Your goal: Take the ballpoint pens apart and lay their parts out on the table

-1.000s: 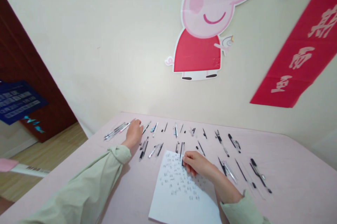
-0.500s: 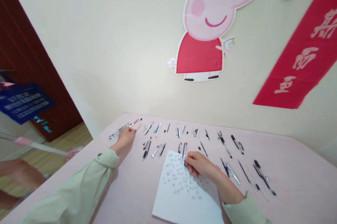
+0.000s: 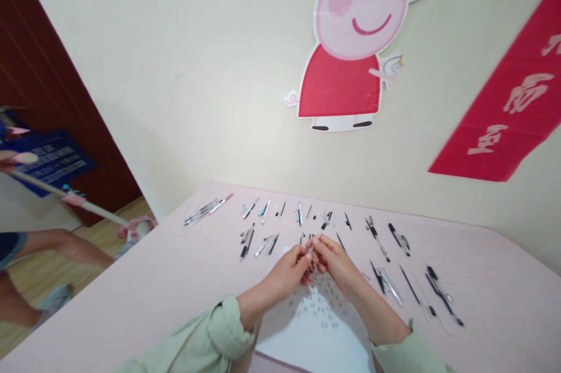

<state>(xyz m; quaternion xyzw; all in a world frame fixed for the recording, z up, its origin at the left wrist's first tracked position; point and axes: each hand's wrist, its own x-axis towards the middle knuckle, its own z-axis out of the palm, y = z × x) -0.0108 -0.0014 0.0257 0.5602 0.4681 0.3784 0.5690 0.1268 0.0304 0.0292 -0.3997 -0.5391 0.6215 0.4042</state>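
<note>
My left hand [image 3: 289, 269] and my right hand [image 3: 333, 262] meet above the written paper [image 3: 315, 332], both closed with fingertips touching. A small pale piece of a pen [image 3: 311, 249] shows between the fingertips; the rest is hidden by the fingers. Rows of pens taken apart lie beyond and beside the hands. Among them are a black pen with its parts [image 3: 247, 242] and a clear barrel with a refill [image 3: 266, 244] to the left. A clear barrel [image 3: 391, 286] rests to the right of my right wrist.
A bundle of pens [image 3: 202, 211] lies at the table's far left. Capped black pens [image 3: 398, 238] and more parts spread along the right. The pink tabletop [image 3: 184, 285] meets a wall with a pig cutout [image 3: 339, 80]. Another person's leg [image 3: 61, 244] shows at left beside a pole [image 3: 100, 212].
My left hand has come from the pens at the far left to my right hand over the paper. The loose piece and black cap near that bundle are gone. The person at left has moved.
</note>
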